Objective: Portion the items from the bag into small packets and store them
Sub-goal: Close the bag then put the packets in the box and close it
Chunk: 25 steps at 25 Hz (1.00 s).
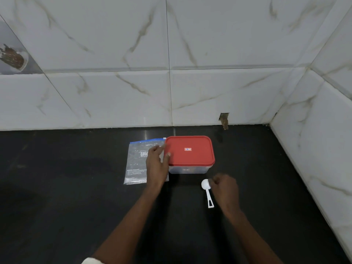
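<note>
Left hand (157, 164) rests loose-fingered against the red lid (189, 150) of the box (198, 170), likely steadying it for opening, above the flat bag (136, 162) on the table (76, 187). Right hand (225, 187) curls beside the white scoop (207, 193); blur hides whether it pinches it.

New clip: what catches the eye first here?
The red-lidded container stands out on the black counter. The left hand touches its left edge, over a flat zip bag; the right hand is at a white scoop lying in front of it.
</note>
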Motion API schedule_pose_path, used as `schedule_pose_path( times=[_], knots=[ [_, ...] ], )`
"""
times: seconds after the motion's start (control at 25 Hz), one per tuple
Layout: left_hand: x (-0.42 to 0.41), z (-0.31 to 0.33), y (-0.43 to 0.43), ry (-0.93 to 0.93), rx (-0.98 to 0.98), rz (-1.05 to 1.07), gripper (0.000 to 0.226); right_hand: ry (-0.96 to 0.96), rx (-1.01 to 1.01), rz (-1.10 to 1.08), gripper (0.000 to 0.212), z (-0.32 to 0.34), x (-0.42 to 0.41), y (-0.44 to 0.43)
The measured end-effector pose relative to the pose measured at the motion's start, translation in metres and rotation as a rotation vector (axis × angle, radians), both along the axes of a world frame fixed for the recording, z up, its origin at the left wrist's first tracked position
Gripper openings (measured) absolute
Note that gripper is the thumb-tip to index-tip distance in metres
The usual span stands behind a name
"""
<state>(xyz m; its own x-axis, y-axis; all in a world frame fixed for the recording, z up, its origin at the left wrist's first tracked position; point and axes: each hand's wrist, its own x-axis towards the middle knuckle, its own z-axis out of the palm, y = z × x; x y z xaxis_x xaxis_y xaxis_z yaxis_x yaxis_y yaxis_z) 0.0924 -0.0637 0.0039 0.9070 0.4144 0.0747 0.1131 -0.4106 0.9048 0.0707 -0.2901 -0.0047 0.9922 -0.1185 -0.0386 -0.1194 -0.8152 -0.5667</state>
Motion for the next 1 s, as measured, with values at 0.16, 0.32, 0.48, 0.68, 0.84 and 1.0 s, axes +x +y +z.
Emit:
schedule_pose_path(
  times=[0.16,0.32,0.48,0.68,0.84,1.0],
  knots=[
    [-0.018,-0.004,-0.008,0.003,0.034,-0.086,0.026,0.161,-0.248,0.087,0.021,-0.023,-0.037,0.019],
    [-0.027,0.002,-0.008,0.037,-0.025,-0.146,0.035,0.182,-0.328,0.048,0.02,-0.023,-0.037,0.025],
    [-0.027,0.011,-0.014,0.073,-0.622,-0.055,0.038,-0.073,-0.039,-0.063,0.015,0.006,-0.044,0.02],
    [-0.022,0.01,-0.013,0.119,-0.87,-0.026,0.043,-0.208,0.224,-0.173,0.012,0.062,0.023,0.029],
    [-0.021,0.008,-0.014,0.138,-0.895,-0.004,0.045,-0.029,0.022,-0.167,0.011,0.059,0.08,0.046],
    [-0.02,0.009,-0.014,0.138,-0.863,0.001,0.046,0.028,-0.134,-0.142,0.018,0.055,0.086,0.049]
  ],
)
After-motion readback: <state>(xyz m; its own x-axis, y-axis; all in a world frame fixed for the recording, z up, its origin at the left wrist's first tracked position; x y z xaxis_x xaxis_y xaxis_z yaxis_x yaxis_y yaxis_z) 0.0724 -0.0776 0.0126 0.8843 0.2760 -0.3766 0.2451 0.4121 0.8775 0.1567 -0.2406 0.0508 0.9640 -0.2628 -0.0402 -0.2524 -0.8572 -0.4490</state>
